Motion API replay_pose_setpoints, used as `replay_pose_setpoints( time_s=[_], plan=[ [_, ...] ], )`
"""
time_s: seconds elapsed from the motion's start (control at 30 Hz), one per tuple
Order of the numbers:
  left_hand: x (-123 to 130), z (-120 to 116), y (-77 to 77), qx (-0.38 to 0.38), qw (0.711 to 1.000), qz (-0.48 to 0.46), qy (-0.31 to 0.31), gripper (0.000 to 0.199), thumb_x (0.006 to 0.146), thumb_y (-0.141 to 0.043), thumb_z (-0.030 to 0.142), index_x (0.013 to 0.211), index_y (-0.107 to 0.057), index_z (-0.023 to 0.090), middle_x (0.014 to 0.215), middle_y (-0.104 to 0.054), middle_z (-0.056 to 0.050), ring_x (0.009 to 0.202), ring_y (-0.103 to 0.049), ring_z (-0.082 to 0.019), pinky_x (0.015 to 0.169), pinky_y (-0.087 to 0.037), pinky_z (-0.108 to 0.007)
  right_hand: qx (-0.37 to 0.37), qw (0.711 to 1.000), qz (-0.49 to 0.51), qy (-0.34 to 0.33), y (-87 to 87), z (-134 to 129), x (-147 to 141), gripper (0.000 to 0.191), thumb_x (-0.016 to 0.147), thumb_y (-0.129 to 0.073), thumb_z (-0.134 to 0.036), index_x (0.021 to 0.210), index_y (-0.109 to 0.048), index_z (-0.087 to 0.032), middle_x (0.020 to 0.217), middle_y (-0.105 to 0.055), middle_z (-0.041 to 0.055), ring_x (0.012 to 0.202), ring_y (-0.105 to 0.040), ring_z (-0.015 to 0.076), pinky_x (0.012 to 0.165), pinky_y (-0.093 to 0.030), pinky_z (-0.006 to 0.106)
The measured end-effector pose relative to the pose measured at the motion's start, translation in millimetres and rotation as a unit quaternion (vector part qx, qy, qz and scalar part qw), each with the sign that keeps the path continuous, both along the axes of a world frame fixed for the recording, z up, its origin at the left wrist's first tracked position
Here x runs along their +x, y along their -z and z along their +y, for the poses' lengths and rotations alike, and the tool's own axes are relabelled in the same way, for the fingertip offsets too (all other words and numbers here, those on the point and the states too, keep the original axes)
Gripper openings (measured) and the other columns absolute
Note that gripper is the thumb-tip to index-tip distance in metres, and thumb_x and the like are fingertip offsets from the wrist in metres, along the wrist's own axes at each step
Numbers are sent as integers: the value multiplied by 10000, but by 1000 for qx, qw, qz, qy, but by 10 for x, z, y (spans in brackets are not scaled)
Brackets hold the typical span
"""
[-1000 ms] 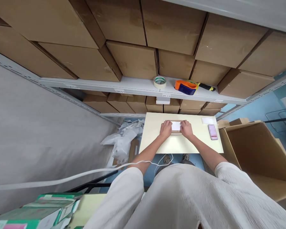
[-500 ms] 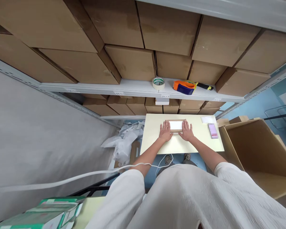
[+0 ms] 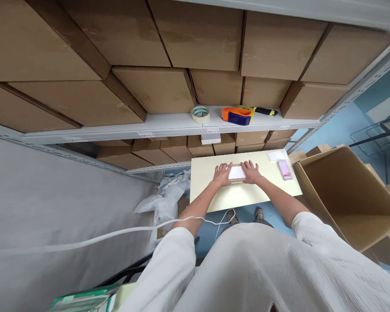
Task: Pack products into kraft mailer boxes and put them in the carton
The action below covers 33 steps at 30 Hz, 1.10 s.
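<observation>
A small flat cardboard box with a white label on top lies on the pale yellow tabletop. My left hand grips its left end, thumb along the label side and fingers bent over the far edge. At the right end my right hand holds the box the same way, fingers curled around it. The box's ends are hidden under both hands. To the right on the tabletop are a white sheet and a blurred purple item.
A shelf carries a tape roll, an orange and blue tape dispenser, a black-yellow cutter and several cartons. A large open carton stands right. Plastic bags lie left; a white cable crosses my left arm.
My hands have gone from lying flat on the box's ends to curling around them. The view has shifted and turned slightly, so shelf and table appear tilted.
</observation>
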<state>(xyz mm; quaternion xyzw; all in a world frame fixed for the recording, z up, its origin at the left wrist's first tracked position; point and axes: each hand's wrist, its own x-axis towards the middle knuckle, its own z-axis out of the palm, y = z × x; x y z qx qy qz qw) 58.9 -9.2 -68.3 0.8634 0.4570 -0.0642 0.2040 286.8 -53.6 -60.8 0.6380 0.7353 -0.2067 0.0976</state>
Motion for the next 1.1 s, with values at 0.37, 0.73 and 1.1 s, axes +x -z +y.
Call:
replay_pose_setpoints(
  time_s=[0.37, 0.73, 1.1],
  plan=[
    [617, -462, -519, 68, 982, -97, 149, 1021, 741, -828, 332, 1653, -380, 234, 1491, -560, -178, 1417, -502, -393, 1171, -460, -472, 105, 992, 64, 27, -316, -1035, 833, 1210, 762, -893, -512, 1740, -246, -212, 1630, -423, 246, 1502, -381, 426, 1188, -393, 559],
    [2337, -1115, -922, 93, 939, -163, 289, 982, 745, -851, 364, 1618, -425, 215, 1446, -559, -161, 1366, -513, -375, 1178, -462, -466, 164, 975, 39, 145, -747, -2387, 2267, 1147, 830, -818, -553, 1757, -232, -219, 1760, -329, 206, 1592, -286, 429, 1236, -337, 566],
    [4079, -1712, -1102, 72, 904, -188, 378, 1040, 732, -874, 345, 1643, -377, 264, 1522, -507, -150, 1448, -466, -390, 1250, -397, -491, 133, 957, -36, 256, -1024, -3442, 3727, 1233, 801, -830, -590, 1773, -137, -281, 1788, -287, 163, 1452, -457, 487, 1163, -393, 560]
  ],
)
